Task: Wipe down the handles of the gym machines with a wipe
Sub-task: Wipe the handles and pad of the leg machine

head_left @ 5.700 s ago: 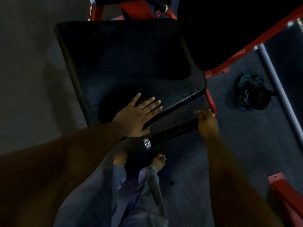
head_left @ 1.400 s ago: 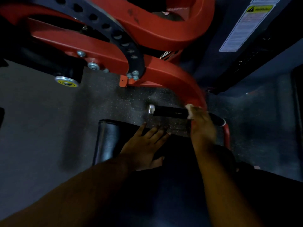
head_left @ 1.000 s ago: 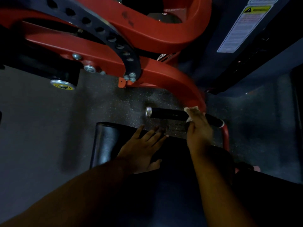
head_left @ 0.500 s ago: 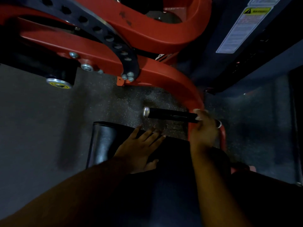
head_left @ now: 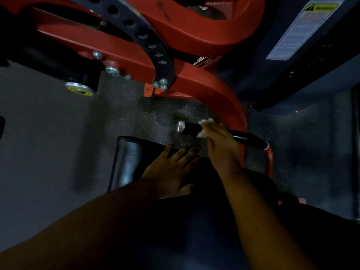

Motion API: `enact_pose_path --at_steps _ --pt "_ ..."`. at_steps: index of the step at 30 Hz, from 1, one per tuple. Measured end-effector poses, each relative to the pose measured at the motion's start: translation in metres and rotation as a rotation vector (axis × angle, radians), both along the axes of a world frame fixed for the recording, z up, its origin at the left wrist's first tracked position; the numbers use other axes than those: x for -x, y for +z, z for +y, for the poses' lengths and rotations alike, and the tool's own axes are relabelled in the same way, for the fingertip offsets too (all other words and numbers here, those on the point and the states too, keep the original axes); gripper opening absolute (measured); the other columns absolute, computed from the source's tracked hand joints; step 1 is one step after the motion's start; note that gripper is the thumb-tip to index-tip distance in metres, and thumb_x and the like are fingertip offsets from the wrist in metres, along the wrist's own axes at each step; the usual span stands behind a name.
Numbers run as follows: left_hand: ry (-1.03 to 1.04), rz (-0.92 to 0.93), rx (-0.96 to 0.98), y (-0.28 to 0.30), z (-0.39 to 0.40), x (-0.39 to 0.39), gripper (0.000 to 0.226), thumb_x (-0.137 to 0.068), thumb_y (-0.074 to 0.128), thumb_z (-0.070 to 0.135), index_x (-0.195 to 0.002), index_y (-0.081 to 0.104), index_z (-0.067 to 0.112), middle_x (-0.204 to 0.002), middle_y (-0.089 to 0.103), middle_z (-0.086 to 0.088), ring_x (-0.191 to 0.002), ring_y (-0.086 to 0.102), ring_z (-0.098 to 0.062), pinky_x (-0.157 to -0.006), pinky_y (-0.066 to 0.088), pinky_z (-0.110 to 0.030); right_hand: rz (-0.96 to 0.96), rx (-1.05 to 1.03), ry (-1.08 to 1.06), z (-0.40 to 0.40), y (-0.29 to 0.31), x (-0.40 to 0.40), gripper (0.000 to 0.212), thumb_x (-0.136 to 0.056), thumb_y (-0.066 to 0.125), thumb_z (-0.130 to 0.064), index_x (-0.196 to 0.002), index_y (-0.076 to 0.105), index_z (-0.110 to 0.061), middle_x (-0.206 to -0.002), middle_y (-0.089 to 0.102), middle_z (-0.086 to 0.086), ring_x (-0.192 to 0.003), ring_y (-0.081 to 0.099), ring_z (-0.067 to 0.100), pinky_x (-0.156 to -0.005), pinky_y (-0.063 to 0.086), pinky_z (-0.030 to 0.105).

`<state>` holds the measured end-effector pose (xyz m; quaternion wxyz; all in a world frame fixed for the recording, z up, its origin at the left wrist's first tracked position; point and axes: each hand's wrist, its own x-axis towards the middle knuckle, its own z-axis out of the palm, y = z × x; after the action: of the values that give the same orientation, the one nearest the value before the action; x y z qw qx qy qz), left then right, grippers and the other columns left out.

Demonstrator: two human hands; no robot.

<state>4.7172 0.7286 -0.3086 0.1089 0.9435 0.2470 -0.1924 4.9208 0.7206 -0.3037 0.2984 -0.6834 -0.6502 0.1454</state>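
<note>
A dark speckled gym floor (head_left: 48, 143) fills the left and centre of the head view. Above it arches the red machine frame (head_left: 194, 28), whose curved arm sweeps down to the right; a black perforated adjustment plate (head_left: 148, 41) with a row of holes is bolted across it. At upper right a dark panel carries a warning label (head_left: 303, 28) with a yellow header. At left, under the frame, sits a black roller with a yellow-ringed metal end cap (head_left: 79, 89).

Below centre lies a black padded seat (head_left: 126, 162), its left edge catching a sheen. The left hand (head_left: 171, 172) rests flat on the pad, fingers straight and spread, thumb out to the right.

Just beyond the pad, a black handle (head_left: 245, 140) runs across from a silver end cap (head_left: 180, 127) at its left to a red upright at its right. The right hand (head_left: 222, 147) reaches over the handle near its left end, its fingers curled round a white wipe (head_left: 205, 127) pressed against the grip. The wipe shows as a crumpled pale patch above and below the fingers, blurred.
</note>
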Motion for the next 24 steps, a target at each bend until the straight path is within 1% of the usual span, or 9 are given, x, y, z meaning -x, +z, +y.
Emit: enact_pose_path --at_steps 2,4,6,8,11,16,19,22,24 --pt "-0.007 0.017 0.018 -0.001 0.001 0.001 0.086 -0.097 0.025 0.071 -0.165 0.01 0.02 -0.172 0.009 -0.011 -0.159 0.007 -0.031 -0.122 0.007 -0.065 0.083 0.106 0.092 0.022 0.01 0.012 0.038 -0.092 0.06 0.004 -0.129 0.065 -0.003 -0.121 0.066 0.006 -0.111 0.063 0.023 -0.105 0.045 0.022" --pt "-0.001 0.006 0.002 0.0 0.001 0.001 0.085 -0.097 0.026 0.07 -0.165 0.012 0.021 -0.172 0.012 -0.011 -0.158 0.011 -0.031 -0.122 0.008 -0.065 0.101 0.145 0.119 0.031 0.01 0.003 0.035 -0.094 0.059 0.003 -0.127 0.067 -0.004 -0.116 0.064 0.007 -0.101 0.063 0.022 -0.097 0.052 0.027" --pt "0.006 -0.008 -0.011 0.001 0.001 0.001 0.086 -0.096 0.028 0.07 -0.165 0.012 0.022 -0.172 0.013 -0.01 -0.158 0.015 -0.03 -0.122 0.009 -0.064 0.128 0.171 0.072 0.018 0.008 -0.02 0.032 -0.093 0.054 0.007 -0.121 0.069 0.001 -0.112 0.066 0.008 -0.097 0.063 0.017 -0.095 0.044 0.009" --pt "0.012 -0.047 -0.037 0.0 -0.001 0.001 0.087 -0.095 0.03 0.069 -0.165 0.012 0.021 -0.171 0.02 -0.009 -0.156 0.021 -0.029 -0.122 0.012 -0.063 0.093 0.136 -0.027 -0.007 0.008 -0.045 0.037 -0.088 0.054 0.012 -0.117 0.072 -0.001 -0.113 0.069 0.006 -0.105 0.063 0.013 -0.102 0.033 0.002" --pt "0.018 -0.074 -0.055 -0.002 -0.004 0.001 0.088 -0.094 0.033 0.069 -0.165 0.014 0.021 -0.169 0.026 -0.008 -0.154 0.025 -0.029 -0.121 0.016 -0.063 0.055 0.174 -0.17 -0.028 0.0 -0.061 0.039 -0.088 0.06 0.013 -0.12 0.071 -0.007 -0.121 0.069 0.004 -0.118 0.062 0.02 -0.11 0.028 0.005" --pt "-0.011 -0.023 -0.036 -0.004 -0.001 0.001 0.087 -0.095 0.025 0.072 -0.165 0.016 0.022 -0.171 0.017 -0.009 -0.157 0.016 -0.031 -0.123 0.004 -0.062 -0.052 0.087 0.155 0.017 0.007 -0.003 0.028 -0.087 0.064 -0.001 -0.113 0.073 0.001 -0.122 0.07 0.018 -0.113 0.069 0.03 -0.105 0.042 0.032" --pt "-0.008 -0.032 -0.039 -0.006 -0.001 0.003 0.087 -0.095 0.023 0.072 -0.165 0.016 0.022 -0.171 0.018 -0.009 -0.157 0.017 -0.031 -0.123 0.008 -0.063 -0.013 0.125 0.146 0.023 0.008 -0.008 0.029 -0.093 0.061 0.001 -0.119 0.072 -0.004 -0.124 0.071 0.011 -0.116 0.067 0.024 -0.109 0.043 0.032" --pt "0.009 -0.051 -0.053 -0.007 0.0 0.004 0.088 -0.093 0.026 0.071 -0.165 0.015 0.022 -0.17 0.022 -0.009 -0.156 0.022 -0.03 -0.122 0.015 -0.063 0.053 0.176 -0.035 -0.006 0.013 -0.033 0.034 -0.092 0.057 0.011 -0.119 0.071 -0.003 -0.122 0.071 0.009 -0.112 0.068 0.024 -0.105 0.033 0.006" --pt "0.013 -0.05 -0.058 -0.005 -0.001 0.001 0.087 -0.094 0.027 0.071 -0.165 0.014 0.022 -0.17 0.022 -0.008 -0.156 0.022 -0.028 -0.121 0.017 -0.062 0.119 0.235 -0.22 -0.025 0.02 -0.046 0.031 -0.1 0.052 0.001 -0.121 0.07 -0.012 -0.118 0.068 0.003 -0.108 0.066 0.022 -0.094 0.029 -0.004"
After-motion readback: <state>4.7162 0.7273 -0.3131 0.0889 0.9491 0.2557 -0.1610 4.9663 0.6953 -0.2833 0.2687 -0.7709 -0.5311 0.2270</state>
